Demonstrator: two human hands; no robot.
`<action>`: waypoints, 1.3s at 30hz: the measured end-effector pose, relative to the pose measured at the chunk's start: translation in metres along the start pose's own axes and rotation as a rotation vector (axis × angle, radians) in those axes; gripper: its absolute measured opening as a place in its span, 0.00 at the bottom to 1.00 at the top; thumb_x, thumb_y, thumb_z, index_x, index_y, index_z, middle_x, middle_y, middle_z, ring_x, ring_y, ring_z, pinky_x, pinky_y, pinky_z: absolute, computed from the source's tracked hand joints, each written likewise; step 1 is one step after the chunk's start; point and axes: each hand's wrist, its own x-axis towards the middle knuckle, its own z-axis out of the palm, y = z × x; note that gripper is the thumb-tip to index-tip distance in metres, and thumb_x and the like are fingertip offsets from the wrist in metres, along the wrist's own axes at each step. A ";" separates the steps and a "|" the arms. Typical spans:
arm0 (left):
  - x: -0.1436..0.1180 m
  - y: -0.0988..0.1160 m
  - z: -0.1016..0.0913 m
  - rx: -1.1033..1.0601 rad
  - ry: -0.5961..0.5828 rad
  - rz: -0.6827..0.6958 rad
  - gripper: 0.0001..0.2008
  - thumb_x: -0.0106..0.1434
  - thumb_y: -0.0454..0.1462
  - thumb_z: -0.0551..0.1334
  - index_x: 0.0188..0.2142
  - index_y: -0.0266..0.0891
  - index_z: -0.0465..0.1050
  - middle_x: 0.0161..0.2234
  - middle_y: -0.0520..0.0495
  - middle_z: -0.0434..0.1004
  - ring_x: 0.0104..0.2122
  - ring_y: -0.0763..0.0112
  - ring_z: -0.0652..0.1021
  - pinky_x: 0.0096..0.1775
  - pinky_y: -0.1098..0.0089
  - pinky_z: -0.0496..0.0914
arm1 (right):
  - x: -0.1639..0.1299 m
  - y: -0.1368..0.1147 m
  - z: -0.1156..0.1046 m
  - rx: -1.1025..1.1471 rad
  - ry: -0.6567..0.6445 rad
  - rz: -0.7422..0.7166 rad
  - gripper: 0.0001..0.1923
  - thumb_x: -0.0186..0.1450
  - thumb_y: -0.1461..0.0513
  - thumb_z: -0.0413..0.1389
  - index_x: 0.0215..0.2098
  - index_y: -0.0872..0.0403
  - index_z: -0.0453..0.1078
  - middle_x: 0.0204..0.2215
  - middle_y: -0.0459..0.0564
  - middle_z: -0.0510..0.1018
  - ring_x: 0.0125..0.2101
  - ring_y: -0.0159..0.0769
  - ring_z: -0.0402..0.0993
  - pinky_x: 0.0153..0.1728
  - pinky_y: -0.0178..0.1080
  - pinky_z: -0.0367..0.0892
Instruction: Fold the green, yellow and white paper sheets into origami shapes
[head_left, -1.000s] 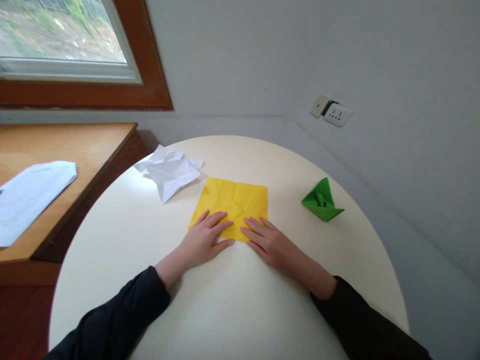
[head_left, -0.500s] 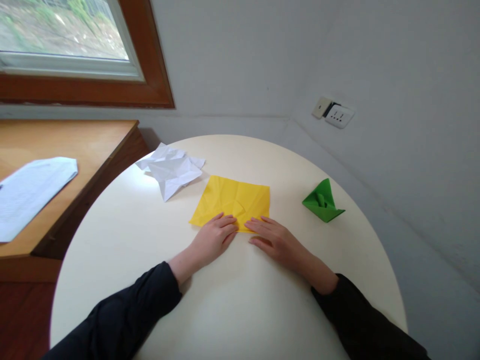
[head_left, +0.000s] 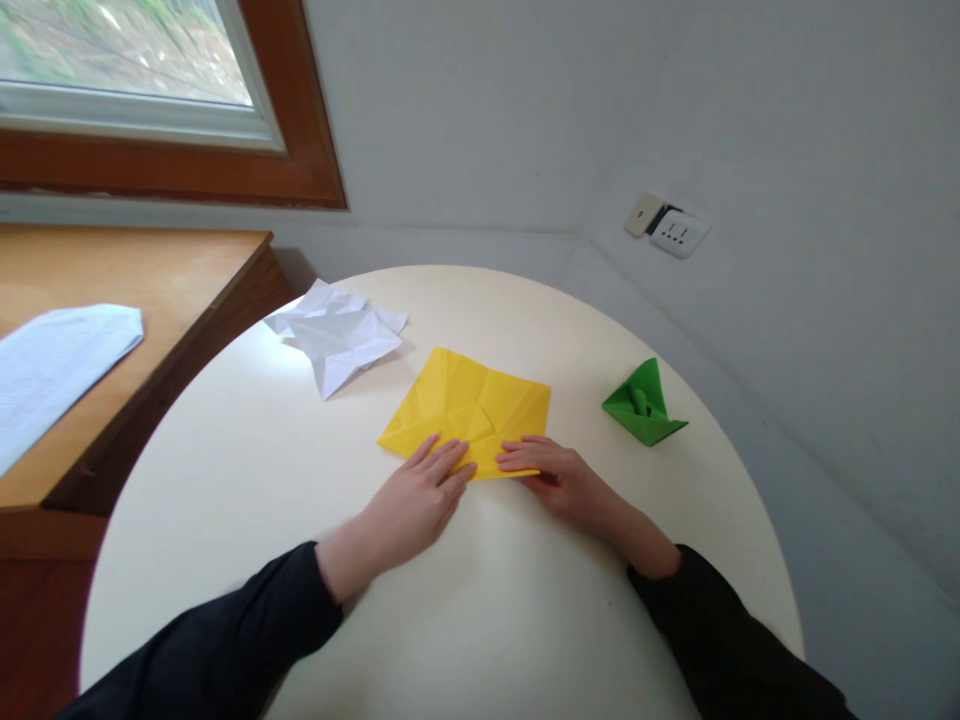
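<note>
Round white table (head_left: 480,620) is nr. window (head_left: 127,60). L. hand (head_left: 416,500), fingers slightly spread, touches yellow paper (head_left: 469,395); R. hand (head_left: 566,482) holds its near edge w/ narrow grip.

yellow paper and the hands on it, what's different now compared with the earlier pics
The yellow paper has turned slightly clockwise, its far right corner swinging right and nearer. The right hand, its fingers flat on top at first, now seems to hold the near edge between fingers and thumb. The left hand still rests on the paper. White paper and green folded paper: unchanged.
</note>
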 end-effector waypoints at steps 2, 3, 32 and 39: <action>-0.005 0.007 0.002 0.064 -0.024 -0.054 0.18 0.67 0.35 0.47 0.53 0.31 0.65 0.56 0.32 0.64 0.58 0.55 0.63 0.57 0.49 0.57 | 0.000 0.000 0.001 0.021 0.052 0.026 0.10 0.64 0.63 0.51 0.38 0.49 0.74 0.37 0.50 0.81 0.42 0.38 0.75 0.47 0.47 0.68; -0.007 0.009 0.003 0.073 -0.033 -0.082 0.19 0.68 0.37 0.47 0.55 0.30 0.63 0.57 0.32 0.62 0.58 0.54 0.62 0.57 0.48 0.56 | 0.001 -0.001 0.001 0.031 0.081 0.045 0.09 0.64 0.62 0.51 0.37 0.50 0.74 0.36 0.50 0.81 0.41 0.38 0.76 0.45 0.46 0.69; -0.008 0.007 -0.003 -0.042 -0.148 0.014 0.22 0.68 0.45 0.47 0.58 0.41 0.59 0.62 0.43 0.54 0.61 0.57 0.58 0.60 0.50 0.48 | 0.009 -0.009 0.012 -0.172 0.229 0.244 0.13 0.63 0.64 0.50 0.47 0.52 0.65 0.42 0.52 0.77 0.41 0.41 0.73 0.43 0.45 0.68; -0.007 0.007 -0.005 -0.060 -0.156 0.041 0.22 0.67 0.45 0.49 0.58 0.41 0.59 0.62 0.42 0.54 0.61 0.57 0.58 0.60 0.50 0.47 | 0.009 -0.009 0.012 -0.206 0.232 0.250 0.10 0.63 0.65 0.50 0.43 0.52 0.66 0.38 0.52 0.77 0.38 0.41 0.73 0.41 0.45 0.67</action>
